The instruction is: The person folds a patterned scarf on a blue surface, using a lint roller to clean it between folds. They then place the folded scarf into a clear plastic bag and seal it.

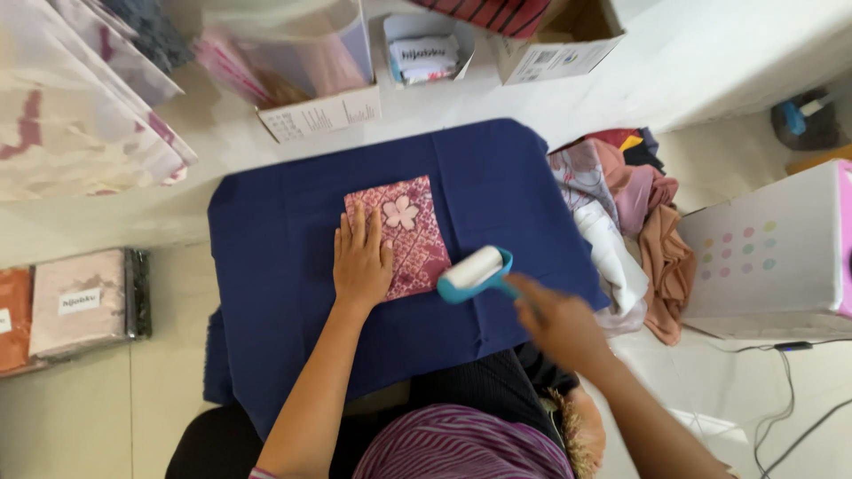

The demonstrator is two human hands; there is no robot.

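Pinning the folded pink patterned fabric square (pixel 410 236) under the flat, open left hand (pixel 361 263); right hand (pixel 559 321) is clamping the teal-framed white lint roller (pixel 475 274) by its handle, risking dragging the unpinned edge beside the palm.

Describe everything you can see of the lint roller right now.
The lint roller has a white cylindrical roll set in a teal plastic frame, with a teal handle running back into the right hand, which grips it. It lies tilted, roll end toward the upper right, at the lower right corner of the folded pink patterned cloth; whether it touches the cloth cannot be told. Below lies the dark blue cloth. The left hand presses flat on the pink cloth, apart from the roller. The roll looks clean; the hand is motion-blurred.
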